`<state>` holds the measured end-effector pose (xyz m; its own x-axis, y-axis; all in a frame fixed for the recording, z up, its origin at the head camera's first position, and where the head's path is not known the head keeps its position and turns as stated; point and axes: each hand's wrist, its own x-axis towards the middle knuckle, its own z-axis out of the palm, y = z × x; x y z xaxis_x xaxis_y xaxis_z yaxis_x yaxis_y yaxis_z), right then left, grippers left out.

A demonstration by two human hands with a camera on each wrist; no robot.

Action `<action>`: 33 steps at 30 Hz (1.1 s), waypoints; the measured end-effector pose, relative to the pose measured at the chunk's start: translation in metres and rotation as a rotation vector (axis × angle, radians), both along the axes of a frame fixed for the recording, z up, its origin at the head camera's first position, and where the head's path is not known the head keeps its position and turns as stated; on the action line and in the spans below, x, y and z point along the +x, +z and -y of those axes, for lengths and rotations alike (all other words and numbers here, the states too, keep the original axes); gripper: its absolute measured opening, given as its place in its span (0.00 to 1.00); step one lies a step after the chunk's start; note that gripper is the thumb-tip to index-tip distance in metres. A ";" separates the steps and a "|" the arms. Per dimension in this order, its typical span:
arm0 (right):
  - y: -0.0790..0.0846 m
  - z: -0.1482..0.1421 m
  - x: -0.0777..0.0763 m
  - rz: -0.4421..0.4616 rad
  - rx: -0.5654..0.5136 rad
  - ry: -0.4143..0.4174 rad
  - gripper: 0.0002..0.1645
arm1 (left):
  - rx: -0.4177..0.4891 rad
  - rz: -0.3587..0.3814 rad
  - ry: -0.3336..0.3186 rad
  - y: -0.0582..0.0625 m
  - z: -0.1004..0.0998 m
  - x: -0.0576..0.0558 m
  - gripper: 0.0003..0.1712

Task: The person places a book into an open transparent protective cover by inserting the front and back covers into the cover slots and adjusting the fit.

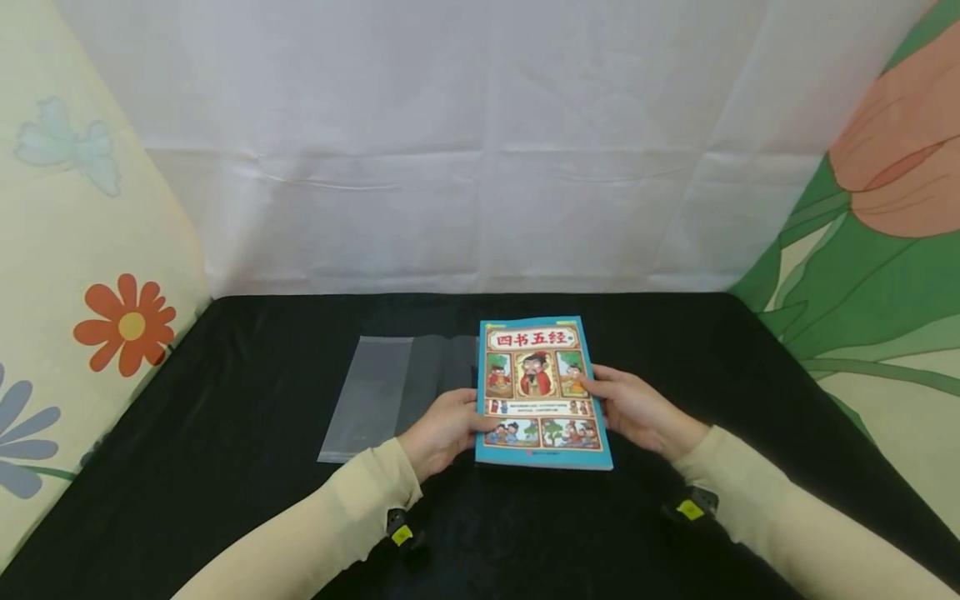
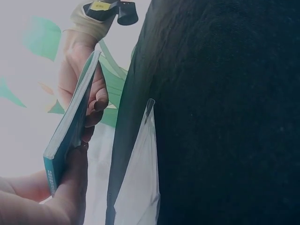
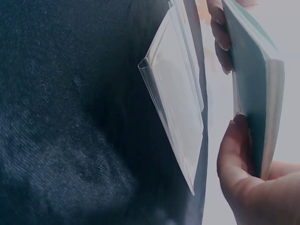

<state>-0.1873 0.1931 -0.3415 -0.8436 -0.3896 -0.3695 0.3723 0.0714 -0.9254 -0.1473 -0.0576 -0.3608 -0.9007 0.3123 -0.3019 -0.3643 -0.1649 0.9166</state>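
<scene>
Both hands hold a blue paperback book (image 1: 536, 392) above the table, its illustrated front cover facing up. My left hand (image 1: 444, 429) grips the lower left edge, thumb on the cover and fingers underneath. On the opposite side, my right hand (image 1: 637, 404) pinches the right edge with its thumb on the cover. In the left wrist view the book (image 2: 75, 112) appears edge-on, its pages and spine showing. The right wrist view shows fingers beneath the book (image 3: 253, 79). A clear plastic book cover (image 1: 371, 400) lies on the table at the left, partly hidden behind the book and left hand.
A black cloth (image 1: 247, 433) covers the table. White fabric (image 1: 480, 150) hangs behind it, and flower-patterned panels (image 1: 885, 250) stand at both sides. Each sleeve carries a wrist-worn device (image 1: 697, 504). In the right wrist view the plastic cover (image 3: 176, 93) has raised, folded edges.
</scene>
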 end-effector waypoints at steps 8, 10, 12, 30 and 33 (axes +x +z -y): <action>-0.002 0.002 0.000 -0.005 0.005 0.007 0.32 | -0.010 0.014 0.001 -0.001 0.003 0.000 0.21; -0.003 0.003 -0.001 -0.004 0.005 0.009 0.32 | -0.011 0.008 0.000 -0.001 0.004 0.000 0.20; -0.004 0.003 -0.001 0.001 0.006 0.007 0.32 | -0.013 0.004 0.001 -0.002 0.004 0.000 0.20; -0.010 0.008 -0.002 -0.014 0.018 0.025 0.31 | -0.045 0.033 0.021 -0.006 0.010 0.000 0.21; -0.011 0.009 -0.002 -0.006 0.012 0.023 0.30 | -0.049 0.028 0.023 -0.007 0.010 0.000 0.20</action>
<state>-0.1896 0.1839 -0.3524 -0.8367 -0.4043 -0.3696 0.3652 0.0911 -0.9265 -0.1475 -0.0679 -0.3676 -0.8985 0.2756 -0.3415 -0.3866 -0.1288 0.9132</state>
